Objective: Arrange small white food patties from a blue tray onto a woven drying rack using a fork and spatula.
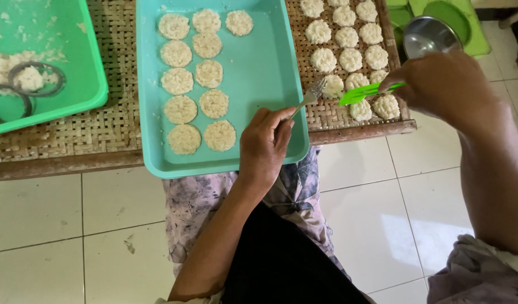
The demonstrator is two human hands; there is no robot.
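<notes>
Over the woven bamboo tray (349,121), my left hand (264,146) grips a metal fork (310,94) and my right hand (439,84) pinches a green plastic spatula (360,93) above grainy round rice cakes (351,59); beside it lies a smooth teal tray (264,73).

Your left hand (265,147) covers the handle of the fork (313,93), so you only see its prongs. Your right hand (446,84) hides the end of the green spatula (365,92) and part of the metal bowl (430,35) behind it. Left of the teal tray (264,73), the green tray (73,79) is cut off by the picture's edge. The rice cakes (349,39) to its right run off the top.
</notes>
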